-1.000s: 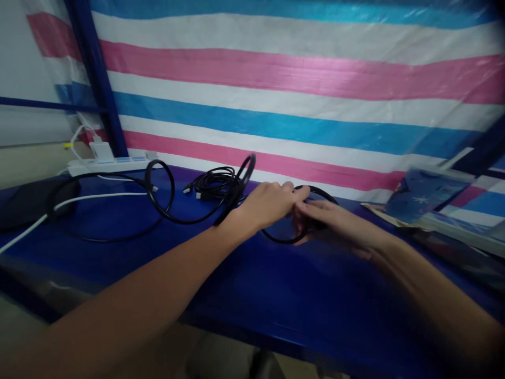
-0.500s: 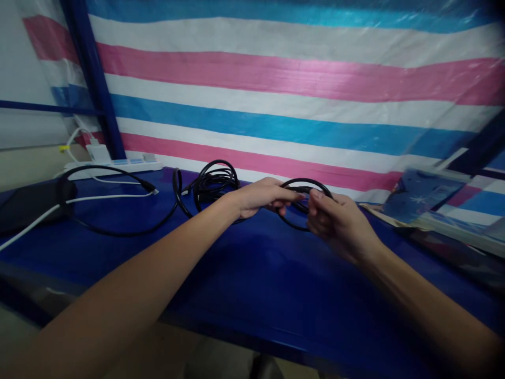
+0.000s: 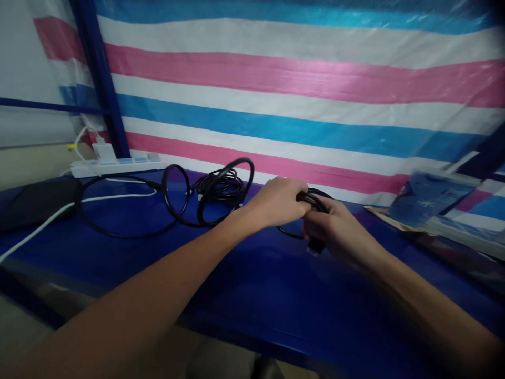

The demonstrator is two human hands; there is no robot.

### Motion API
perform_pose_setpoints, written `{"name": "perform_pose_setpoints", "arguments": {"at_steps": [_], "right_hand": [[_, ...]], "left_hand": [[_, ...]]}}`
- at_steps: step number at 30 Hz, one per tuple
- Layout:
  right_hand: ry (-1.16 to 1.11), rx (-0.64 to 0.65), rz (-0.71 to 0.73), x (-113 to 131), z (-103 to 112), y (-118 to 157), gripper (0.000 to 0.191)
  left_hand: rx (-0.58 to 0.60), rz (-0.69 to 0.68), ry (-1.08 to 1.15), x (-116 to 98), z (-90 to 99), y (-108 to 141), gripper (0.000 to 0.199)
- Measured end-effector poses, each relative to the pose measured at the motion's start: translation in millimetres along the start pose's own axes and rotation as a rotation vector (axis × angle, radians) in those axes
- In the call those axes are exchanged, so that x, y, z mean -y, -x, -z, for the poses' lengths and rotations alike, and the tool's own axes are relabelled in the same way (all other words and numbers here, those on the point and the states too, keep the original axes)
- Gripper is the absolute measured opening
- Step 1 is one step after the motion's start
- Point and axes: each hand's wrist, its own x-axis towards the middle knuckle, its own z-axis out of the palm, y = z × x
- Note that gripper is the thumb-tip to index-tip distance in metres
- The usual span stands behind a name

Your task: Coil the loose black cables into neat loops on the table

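My left hand (image 3: 282, 200) and my right hand (image 3: 331, 223) meet above the middle of the blue tabletop. Both are closed on a thick black cable (image 3: 313, 200), gathered in loops between them. A black plug (image 3: 315, 246) with a pale metal end hangs below my right fingers. From my left hand the cable runs left in loose loops (image 3: 176, 192) across the table. Behind my left wrist lies a separate-looking coil of thinner black cable (image 3: 221, 184). My left fingertips are mostly hidden behind the back of the hand.
A white power strip (image 3: 120, 166) with a charger (image 3: 103, 151) stands at the back left. A white cable (image 3: 51, 216) crosses a dark flat object (image 3: 37, 202). At the right are a blue patterned box (image 3: 432, 197) and flat items. A striped sheet (image 3: 276, 116) hangs behind the blue table (image 3: 252, 300).
My left hand has moved right against my right hand, pulling more cable into the loops. The cable at left has shifted and lifted into taller loops. The plug now shows below my right hand.
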Motion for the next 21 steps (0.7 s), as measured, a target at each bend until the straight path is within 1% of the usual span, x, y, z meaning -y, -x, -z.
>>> {"name": "perform_pose_setpoints", "arguments": {"at_steps": [2,4,5,7,8,9,10,12,14,16,18,19,21], "right_hand": [[-0.146,-0.087,0.003,2,-6,2,0.011],[-0.2,-0.153,0.039,4,-7,3,0.012],[-0.209,-0.179,0.065,6,-5,3,0.011],[-0.215,-0.218,0.114,8,0,4,0.01],[-0.215,-0.225,0.122,10,4,3,0.009],[-0.217,-0.225,0.118,12,8,3,0.007],[-0.222,-0.215,0.106,13,13,3,0.004],[-0.236,-0.138,0.049,17,23,4,0.003],[-0.254,0.041,-0.061,20,32,7,0.001],[-0.272,0.254,-0.178,21,36,10,0.005],[-0.302,0.398,-0.214,20,35,13,0.007],[-0.324,0.424,-0.191,18,33,14,0.008],[-0.362,0.401,-0.106,15,25,14,0.01]], "left_hand": [[-0.05,0.026,0.11,0,0.2,-2,0.009],[-0.041,0.066,0.305,0,1.8,-3,0.009],[-0.01,0.088,0.416,-1,3.2,-3,0.011],[0.099,0.112,0.614,-1,7.0,-3,0.013],[0.153,0.104,0.668,0,9.4,-3,0.012],[0.18,0.078,0.665,1,12.1,-3,0.011],[0.179,0.04,0.606,3,14.9,-2,0.01],[0.146,-0.035,0.399,7,20.0,0,0.011],[0.162,-0.07,0.251,12,23.5,2,0.017],[0.239,-0.064,0.227,14,24.3,4,0.025],[0.266,-0.053,0.198,15,21.6,6,0.031],[0.251,-0.049,0.171,14,19.0,6,0.033],[0.175,-0.046,0.13,13,11.3,6,0.032]]}}
